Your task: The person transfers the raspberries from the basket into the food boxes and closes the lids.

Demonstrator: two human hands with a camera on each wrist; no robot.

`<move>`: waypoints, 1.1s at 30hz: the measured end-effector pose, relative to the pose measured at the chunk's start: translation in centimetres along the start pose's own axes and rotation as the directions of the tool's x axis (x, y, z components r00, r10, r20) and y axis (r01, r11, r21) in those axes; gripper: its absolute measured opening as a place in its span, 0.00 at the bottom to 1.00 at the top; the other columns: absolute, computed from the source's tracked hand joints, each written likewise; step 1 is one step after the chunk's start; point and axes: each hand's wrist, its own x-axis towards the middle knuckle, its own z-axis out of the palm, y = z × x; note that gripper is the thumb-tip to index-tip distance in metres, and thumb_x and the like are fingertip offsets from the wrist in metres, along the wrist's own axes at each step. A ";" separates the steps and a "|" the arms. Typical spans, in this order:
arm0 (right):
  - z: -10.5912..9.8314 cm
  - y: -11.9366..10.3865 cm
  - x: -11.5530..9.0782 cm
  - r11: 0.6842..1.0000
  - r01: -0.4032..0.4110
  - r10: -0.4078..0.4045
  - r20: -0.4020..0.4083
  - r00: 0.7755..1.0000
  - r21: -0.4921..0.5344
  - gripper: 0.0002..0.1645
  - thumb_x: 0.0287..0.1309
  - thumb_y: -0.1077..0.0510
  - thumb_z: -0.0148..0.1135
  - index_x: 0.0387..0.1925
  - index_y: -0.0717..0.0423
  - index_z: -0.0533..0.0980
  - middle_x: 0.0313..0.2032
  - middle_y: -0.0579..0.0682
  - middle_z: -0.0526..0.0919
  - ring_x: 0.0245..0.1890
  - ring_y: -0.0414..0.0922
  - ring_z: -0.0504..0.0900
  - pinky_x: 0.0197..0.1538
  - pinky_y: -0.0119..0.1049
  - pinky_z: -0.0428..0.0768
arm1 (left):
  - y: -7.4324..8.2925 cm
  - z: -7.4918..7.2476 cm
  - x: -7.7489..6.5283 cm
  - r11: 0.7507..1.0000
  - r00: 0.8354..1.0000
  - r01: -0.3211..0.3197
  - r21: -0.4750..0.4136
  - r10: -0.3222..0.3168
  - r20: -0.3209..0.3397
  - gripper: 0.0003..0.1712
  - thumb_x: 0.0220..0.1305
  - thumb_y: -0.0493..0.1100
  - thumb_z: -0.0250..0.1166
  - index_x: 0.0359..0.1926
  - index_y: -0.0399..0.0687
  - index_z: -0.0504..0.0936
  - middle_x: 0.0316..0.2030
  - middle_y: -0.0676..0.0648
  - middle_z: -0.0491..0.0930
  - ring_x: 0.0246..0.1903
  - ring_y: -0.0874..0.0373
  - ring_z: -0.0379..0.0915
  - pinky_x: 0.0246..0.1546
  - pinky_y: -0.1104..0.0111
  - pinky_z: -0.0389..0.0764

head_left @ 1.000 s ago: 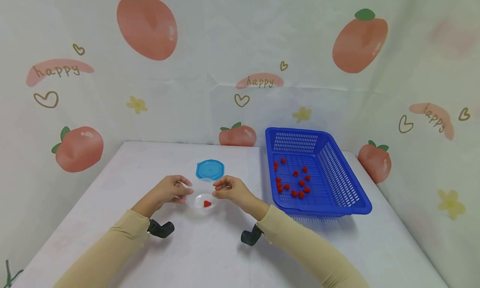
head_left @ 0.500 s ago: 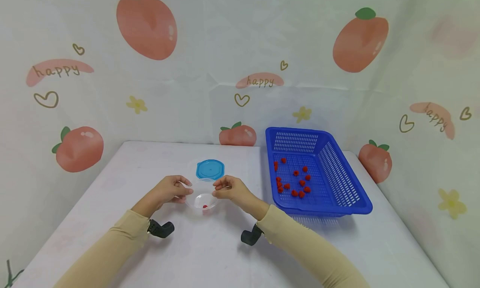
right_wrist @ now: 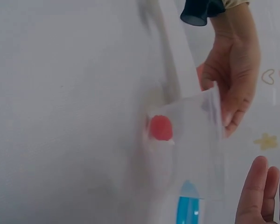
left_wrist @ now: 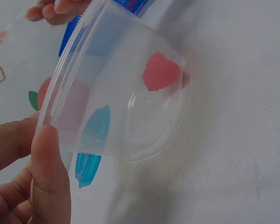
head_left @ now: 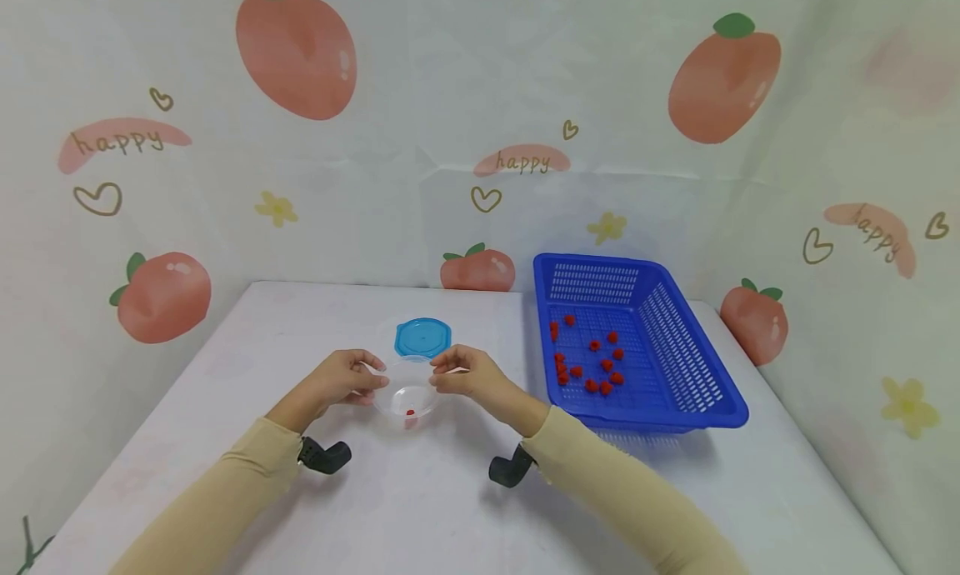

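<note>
- Against half a second ago, the right hand (head_left: 480,383) is a little farther from the rim of the bowl (left_wrist: 119,70), while the left hand and the berry inside keep their places.
- The cloth backdrop (head_left: 397,225), printed with fruit, flowers and hearts, stands behind the white table (head_left: 435,508).
- The blue basket (head_left: 686,350) sits on the table at the right, a placing that seems to suit the right hand's reach. Loose red berries (head_left: 606,365) lie on its floor, mostly toward its left side.
- The left hand (head_left: 337,381) pinches the bowl's rim between thumb and fingers, probably so that the light plastic does not slide or tip.
- The right hand hovers just beside the opposite rim, fingers nearly straight, with nothing visible in its grasp.
- The clear bowl appears to rest upright on the table between the hands, mouth up and so reachable from above.
- The blue lid (head_left: 423,337) lies flat just beyond the bowl, seemingly there to leave the mouth uncovered.
- One red berry (left_wrist: 161,71) lies at the bottom of the bowl, near its wall.
</note>
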 end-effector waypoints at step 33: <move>-15.0 -6.2 -5.6 0.962 0.135 -0.067 -0.273 0.960 0.239 0.09 0.67 0.63 0.55 0.47 0.54 0.70 0.42 0.45 0.74 0.47 0.41 0.79 0.52 0.27 0.79 | 0.3 -0.1 -0.1 1.000 1.000 0.007 0.001 -0.007 0.005 0.22 0.60 0.40 0.68 0.52 0.34 0.73 0.25 0.49 0.74 0.23 0.60 0.74 0.29 0.72 0.82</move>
